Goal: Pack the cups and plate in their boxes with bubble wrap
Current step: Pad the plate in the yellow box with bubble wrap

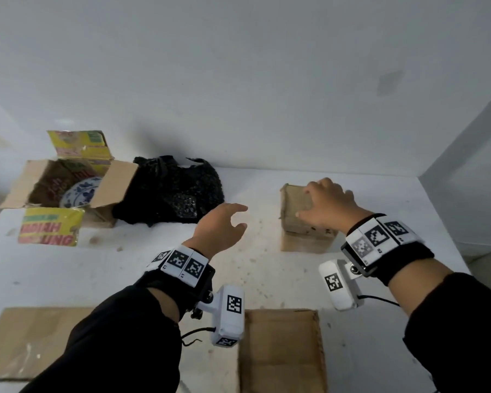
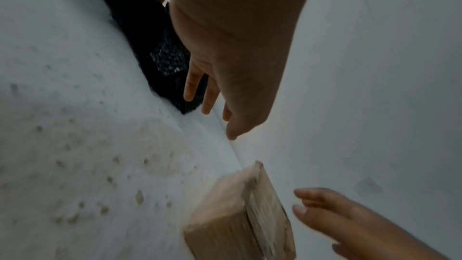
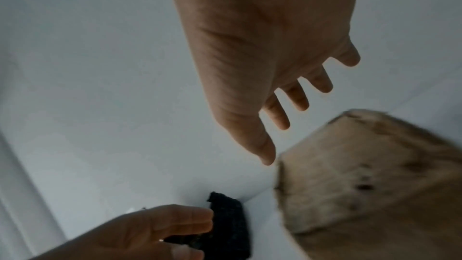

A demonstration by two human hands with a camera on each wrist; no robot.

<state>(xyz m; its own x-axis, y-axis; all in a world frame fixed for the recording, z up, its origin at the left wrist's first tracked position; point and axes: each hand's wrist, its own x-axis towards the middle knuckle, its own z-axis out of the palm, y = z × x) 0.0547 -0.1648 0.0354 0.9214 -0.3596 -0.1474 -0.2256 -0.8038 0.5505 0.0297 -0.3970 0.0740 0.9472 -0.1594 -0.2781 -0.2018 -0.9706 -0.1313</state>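
Observation:
A blue-and-white plate (image 1: pixel 81 192) lies inside an open printed cardboard box (image 1: pixel 116 185) at the back left. A heap of black bubble wrap (image 1: pixel 170 191) (image 2: pixel 155 33) (image 3: pixel 232 216) sits beside that box. At the right stands a small closed brown box (image 1: pixel 294 205) (image 2: pixel 240 220) (image 3: pixel 362 185). My right hand (image 1: pixel 326 205) (image 3: pixel 262 46) is spread over its top with straight fingers, gripping nothing. My left hand (image 1: pixel 224 225) (image 2: pixel 237 56) hovers over the table between the wrap and the small box, fingers relaxed and empty. No cup shows.
The stained white table (image 1: pixel 267 268) ends at a white wall behind. Two flat cardboard pieces lie at the near edge, one at the left (image 1: pixel 31 341) and one in the middle (image 1: pixel 281 350). The table's right edge runs just past the small box.

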